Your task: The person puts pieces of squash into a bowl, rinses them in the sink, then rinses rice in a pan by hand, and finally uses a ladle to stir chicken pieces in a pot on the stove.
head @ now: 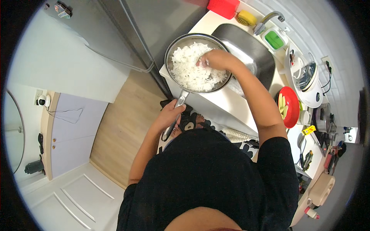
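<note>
My left hand [170,115] grips the long handle of a metal frying pan [182,91], which is over the counter edge beside the sink. White cooked rice [189,68] fills much of the pan. Above the pan's right half, my right hand [215,60] touches the rice with its fingertips; the fingers are bent and slightly blurred, with white grains on them. Whether rice is held between them cannot be told.
A steel sink [264,68] with a tap [267,20] lies right of the pan. Further right are a dish rack [313,98], a red plate [292,106] with pale pieces and a lidded pot [323,117]. A refrigerator [127,31] stands to the left.
</note>
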{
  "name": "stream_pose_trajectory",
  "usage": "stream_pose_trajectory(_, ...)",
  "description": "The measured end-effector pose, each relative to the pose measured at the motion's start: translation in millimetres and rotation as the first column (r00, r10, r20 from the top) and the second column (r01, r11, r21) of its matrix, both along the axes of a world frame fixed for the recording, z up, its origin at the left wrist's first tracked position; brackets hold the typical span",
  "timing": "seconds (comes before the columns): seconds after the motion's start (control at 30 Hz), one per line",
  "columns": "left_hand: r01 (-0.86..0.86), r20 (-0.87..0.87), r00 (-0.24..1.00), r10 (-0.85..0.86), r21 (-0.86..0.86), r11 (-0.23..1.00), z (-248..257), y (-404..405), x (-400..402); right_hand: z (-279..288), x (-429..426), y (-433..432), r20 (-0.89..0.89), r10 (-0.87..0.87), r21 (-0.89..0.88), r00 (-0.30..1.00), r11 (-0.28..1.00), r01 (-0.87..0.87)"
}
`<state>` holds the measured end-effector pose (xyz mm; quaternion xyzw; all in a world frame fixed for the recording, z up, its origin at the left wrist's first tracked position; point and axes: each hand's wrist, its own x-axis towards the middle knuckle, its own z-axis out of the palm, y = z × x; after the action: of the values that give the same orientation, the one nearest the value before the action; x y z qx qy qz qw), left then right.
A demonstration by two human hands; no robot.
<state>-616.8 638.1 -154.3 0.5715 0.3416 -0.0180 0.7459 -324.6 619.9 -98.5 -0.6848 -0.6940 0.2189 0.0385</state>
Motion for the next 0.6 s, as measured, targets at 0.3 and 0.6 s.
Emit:
stream_pose_trajectory(0.3,0.009,0.011,1.000,-0.009,-0.018,1.000,2,1,0,0,-5,-34,0.263,-0.281,-0.200,0.923,0.920,0.337)
stream_pose_trajectory(0.6,0.049,0.003,0.999,-0.049,-0.026,0.998,3,3,-2,-25,-60,-33,0.369,-0.408,-0.149,0.835,0.861,0.486)
